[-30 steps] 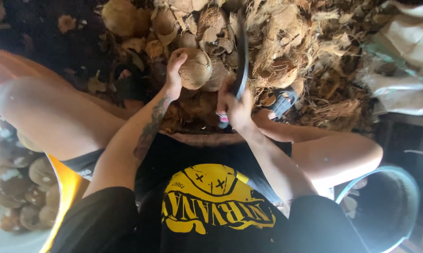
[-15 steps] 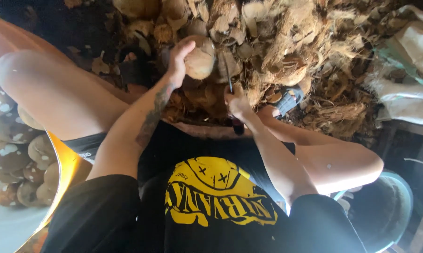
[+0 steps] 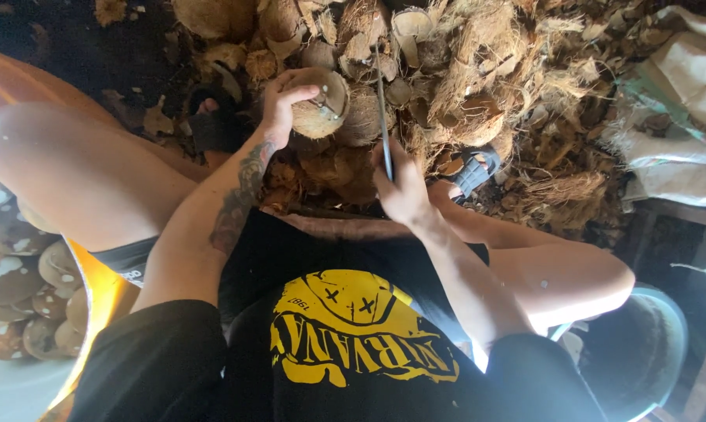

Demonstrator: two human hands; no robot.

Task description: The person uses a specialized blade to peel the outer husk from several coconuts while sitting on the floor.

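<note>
My left hand (image 3: pixel 281 100) grips a round brown coconut (image 3: pixel 322 105) and holds it above the pile in front of me. My right hand (image 3: pixel 404 187) is closed around the handle of a long knife (image 3: pixel 382 105), whose blade points away from me and stands just right of the coconut. Both forearms reach forward between my bare knees. My left forearm bears a dark tattoo.
A heap of fibrous coconut husks (image 3: pixel 517 94) fills the ground ahead. An orange tub (image 3: pixel 95 289) of peeled coconuts sits at my left. A pale round basin (image 3: pixel 650 352) stands at my lower right, a white sack (image 3: pixel 681 117) at far right. My sandalled foot (image 3: pixel 472 170) rests among husks.
The view has shifted slightly. My left hand has turned the coconut a little and my right hand has raised the knife so that the blade stands upright beside it.
</note>
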